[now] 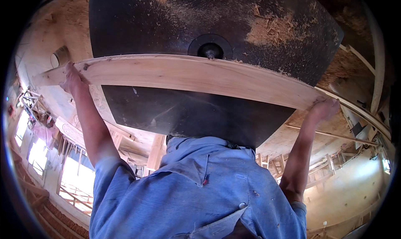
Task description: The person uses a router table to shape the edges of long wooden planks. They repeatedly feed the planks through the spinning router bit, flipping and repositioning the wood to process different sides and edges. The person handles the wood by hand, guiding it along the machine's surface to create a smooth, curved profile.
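A long pale wooden board (179, 74) lies across a dark, flat machine table (179, 109), spanning it from side to side. My left hand (74, 79) is wrapped round the board close to its left end. Near the other end, my right hand (324, 108) is closed on it in the same way. The far edge of the board touches or nearly touches a round spindle cutter (209, 50) set in the table; the exact contact is hard to tell. Small chips and dust cling along that edge.
Heaps of wood shavings (273, 28) cover the far right of the table, with finer dust beyond the cutter. Long timber strips (351, 107) lie at the right. A short round tube-like piece (60, 57) is on the floor at the left. Wooden frames (330, 166) stand nearby.
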The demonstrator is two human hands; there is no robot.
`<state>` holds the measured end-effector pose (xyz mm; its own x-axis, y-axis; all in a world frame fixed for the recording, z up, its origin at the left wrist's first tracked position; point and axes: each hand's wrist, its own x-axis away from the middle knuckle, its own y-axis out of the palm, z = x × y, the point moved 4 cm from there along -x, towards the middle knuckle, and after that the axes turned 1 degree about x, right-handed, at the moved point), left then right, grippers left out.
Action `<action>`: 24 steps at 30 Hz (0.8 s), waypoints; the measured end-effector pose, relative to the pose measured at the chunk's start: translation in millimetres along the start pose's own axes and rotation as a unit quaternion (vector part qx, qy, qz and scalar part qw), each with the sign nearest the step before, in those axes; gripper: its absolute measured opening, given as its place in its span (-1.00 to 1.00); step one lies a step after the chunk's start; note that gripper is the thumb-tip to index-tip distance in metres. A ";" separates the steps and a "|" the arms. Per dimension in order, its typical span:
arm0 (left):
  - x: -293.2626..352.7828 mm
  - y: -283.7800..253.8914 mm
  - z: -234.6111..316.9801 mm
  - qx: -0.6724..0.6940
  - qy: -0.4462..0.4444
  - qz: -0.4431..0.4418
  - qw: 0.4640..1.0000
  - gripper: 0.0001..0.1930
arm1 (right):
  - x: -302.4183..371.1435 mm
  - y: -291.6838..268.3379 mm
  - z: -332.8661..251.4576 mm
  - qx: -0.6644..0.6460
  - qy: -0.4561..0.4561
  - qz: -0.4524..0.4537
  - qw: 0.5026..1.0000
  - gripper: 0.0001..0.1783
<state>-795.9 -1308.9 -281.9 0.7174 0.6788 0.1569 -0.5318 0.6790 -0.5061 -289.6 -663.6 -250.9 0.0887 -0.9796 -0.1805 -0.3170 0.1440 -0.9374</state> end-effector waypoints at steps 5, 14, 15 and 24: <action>-46.7 -24.3 -12.8 -0.032 0.017 -0.059 0.998 0.16 | 19.9 3.1 -43.7 -0.044 0.021 -0.028 0.998 -0.36; -86.3 -49.0 -68.3 0.031 -0.002 -0.093 0.995 0.04 | 12.1 2.1 -59.6 -0.129 0.049 -0.028 0.990 -0.41; -64.7 -40.5 -58.9 0.024 0.008 -0.071 0.997 0.05 | 6.1 -2.4 -52.6 -0.118 0.038 -0.022 0.992 -0.42; -76.8 -60.0 -48.2 -0.012 0.018 -0.032 0.999 0.15 | 7.5 13.5 -44.5 -0.124 0.008 -0.017 0.992 -0.43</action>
<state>-797.3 -1415.2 -304.4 0.7659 0.6230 0.1591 -0.4731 0.7135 -0.5168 -335.2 -675.2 -251.7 0.0891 -0.9856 -0.1434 -0.5361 0.0738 -0.8409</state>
